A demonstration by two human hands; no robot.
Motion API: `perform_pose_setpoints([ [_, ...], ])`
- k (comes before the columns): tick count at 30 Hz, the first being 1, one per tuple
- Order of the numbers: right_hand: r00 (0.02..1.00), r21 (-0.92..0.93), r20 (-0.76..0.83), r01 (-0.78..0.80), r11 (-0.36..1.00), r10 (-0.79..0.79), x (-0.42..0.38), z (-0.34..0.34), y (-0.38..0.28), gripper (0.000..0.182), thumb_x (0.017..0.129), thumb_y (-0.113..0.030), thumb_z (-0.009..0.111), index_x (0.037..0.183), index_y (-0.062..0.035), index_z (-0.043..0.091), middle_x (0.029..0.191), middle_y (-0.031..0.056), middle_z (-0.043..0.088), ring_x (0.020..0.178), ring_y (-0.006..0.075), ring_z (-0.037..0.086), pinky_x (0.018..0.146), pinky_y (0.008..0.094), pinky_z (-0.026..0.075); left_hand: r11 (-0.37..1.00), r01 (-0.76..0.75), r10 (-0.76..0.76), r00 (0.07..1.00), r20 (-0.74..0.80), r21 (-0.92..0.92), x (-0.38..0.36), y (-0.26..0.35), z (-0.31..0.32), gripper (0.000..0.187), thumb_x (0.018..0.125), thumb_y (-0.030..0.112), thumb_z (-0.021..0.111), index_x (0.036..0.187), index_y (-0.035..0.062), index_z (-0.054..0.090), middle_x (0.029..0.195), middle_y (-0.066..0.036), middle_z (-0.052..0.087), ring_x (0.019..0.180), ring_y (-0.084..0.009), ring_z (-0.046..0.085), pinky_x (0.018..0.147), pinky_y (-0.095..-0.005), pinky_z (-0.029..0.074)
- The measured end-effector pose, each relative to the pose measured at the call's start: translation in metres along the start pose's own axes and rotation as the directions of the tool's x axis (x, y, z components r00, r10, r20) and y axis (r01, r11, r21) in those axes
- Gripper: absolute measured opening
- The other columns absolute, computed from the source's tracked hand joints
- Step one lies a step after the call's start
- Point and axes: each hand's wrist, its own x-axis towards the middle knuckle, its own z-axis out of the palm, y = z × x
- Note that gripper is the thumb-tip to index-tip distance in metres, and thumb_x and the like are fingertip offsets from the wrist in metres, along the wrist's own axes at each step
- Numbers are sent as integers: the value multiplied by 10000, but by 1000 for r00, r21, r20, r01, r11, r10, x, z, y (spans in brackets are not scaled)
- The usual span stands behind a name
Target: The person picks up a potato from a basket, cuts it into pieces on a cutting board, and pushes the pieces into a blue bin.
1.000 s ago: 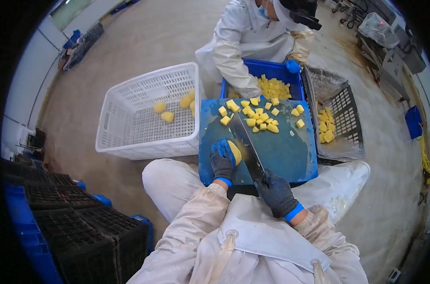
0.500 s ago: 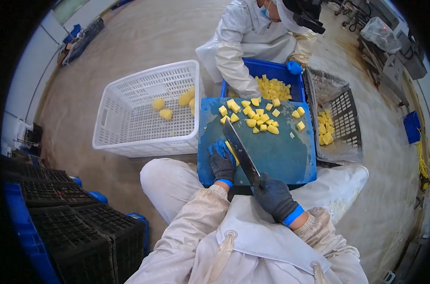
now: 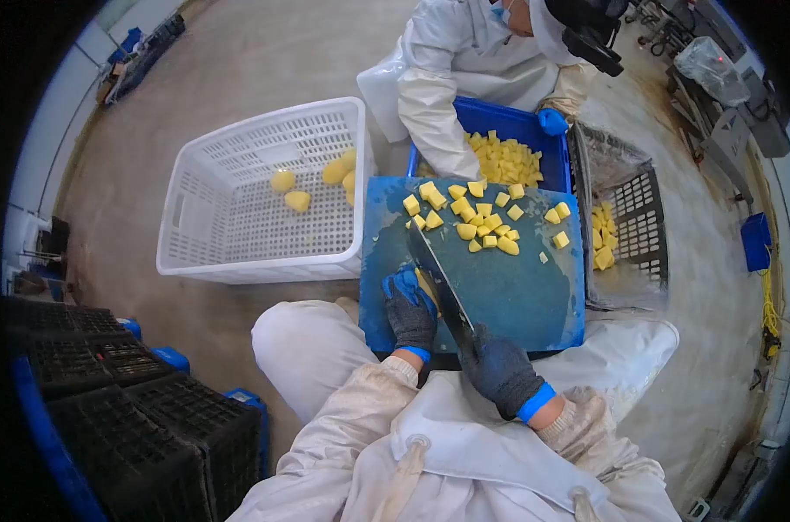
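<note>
My left hand (image 3: 410,311), in a grey glove with blue fingertips, is closed on a yellow potato piece (image 3: 427,286) at the left of the blue-green cutting board (image 3: 517,296). The piece is mostly hidden between the glove and the blade. In my right hand (image 3: 499,370), also gloved in grey, is the handle of a large knife (image 3: 441,283). Its dark blade slants up and left across the board, right beside the piece. Several yellow potato chunks (image 3: 484,222) lie scattered over the board's far half.
A white crate (image 3: 264,270) with whole potatoes stands at the left. Beyond the board, a person in white leans over a blue bin (image 3: 563,165) of chunks. A black crate (image 3: 643,217) with pieces is at the right. Black crates (image 3: 160,435) stand lower left.
The view has shifted slightly. Both my hands keep hold of the piece and the knife, and the blade stays beside the piece. The chunks lie in the same arrangement.
</note>
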Motion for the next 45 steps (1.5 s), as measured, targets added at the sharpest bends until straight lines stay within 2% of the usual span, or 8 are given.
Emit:
perform_pose_setpoints([
  [9,995,71,32,94,993,-97,27,26,20,336,848,-281,511,977,26,556,738,266,608,711,413,609,660,495,479,970,179,-170,983,67,-162,0,7,-5,365,845,108,439,1193,3,475,1091,-223,489,1052,-389,448,932,-434,361],
  [17,995,88,-8,102,991,-102,57,49,2,350,864,-332,471,979,-16,570,756,252,613,716,409,609,665,493,477,996,19,-20,1000,-3,-92,-8,-2,-5,337,854,104,432,1174,9,481,1087,-205,501,1025,-373,462,905,-436,373],
  [21,985,116,-20,170,979,-169,47,52,-3,350,852,-337,487,976,-19,560,753,241,618,718,398,616,659,493,480,939,-90,147,978,-150,333,-30,-34,8,334,909,166,410,1194,2,463,1146,-220,488,1075,-371,451,967,-439,323],
  [23,989,136,23,141,981,-145,39,37,-5,325,838,-306,496,958,-12,563,788,250,618,763,400,613,698,494,475,947,173,-207,973,-104,-272,-11,1,-23,370,947,215,375,1230,-17,428,1217,-241,451,1143,-387,412,1003,-455,285],
  [25,992,144,38,111,983,-117,40,21,5,300,824,-275,505,940,-5,567,822,258,619,807,402,610,736,495,470,949,127,-151,987,-60,-288,0,13,-29,432,958,234,359,1305,-23,360,1310,-247,386,1225,-396,343,1046,-465,234],
  [31,977,55,122,169,984,-174,28,-5,84,287,798,-264,538,956,-26,563,869,239,625,829,402,606,746,481,467,978,-10,30,995,-93,211,9,11,17,467,944,221,389,1353,5,325,1369,-229,337,1279,-385,291,1080,-455,192],
  [39,948,-113,-142,270,956,-284,6,-41,125,197,781,-230,549,880,-68,600,734,183,616,698,363,613,646,467,478,993,41,-37,999,38,-109,-2,16,6,476,930,204,408,1359,21,313,1332,-229,364,1248,-383,324,1060,-446,233],
  [45,941,-92,-65,325,941,-332,-6,-28,132,185,780,-241,581,898,-99,587,705,158,605,647,341,604,577,441,474,998,-37,36,999,11,50,13,4,-26,464,936,213,405,1335,-10,319,1304,-239,386,1227,-374,351,1051,-444,253],
])
